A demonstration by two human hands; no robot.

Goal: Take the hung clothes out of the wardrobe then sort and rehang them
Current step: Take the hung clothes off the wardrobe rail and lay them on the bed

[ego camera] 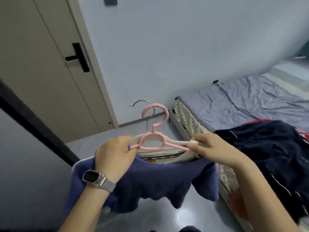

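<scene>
A pink hanger and a white hanger with a metal hook are held together in front of me. A blue garment hangs from them, with a cream garment showing at its neckline. My left hand grips the left ends of the hangers and the blue fabric. Fingers of my right hand pinch the right end of the hangers. A heap of dark navy clothes lies on the bed at the right.
A bed with a purple sheet runs along the right wall. A beige door with a black handle stands at the left. Grey floor lies below the garments. A dark-edged panel crosses the left side.
</scene>
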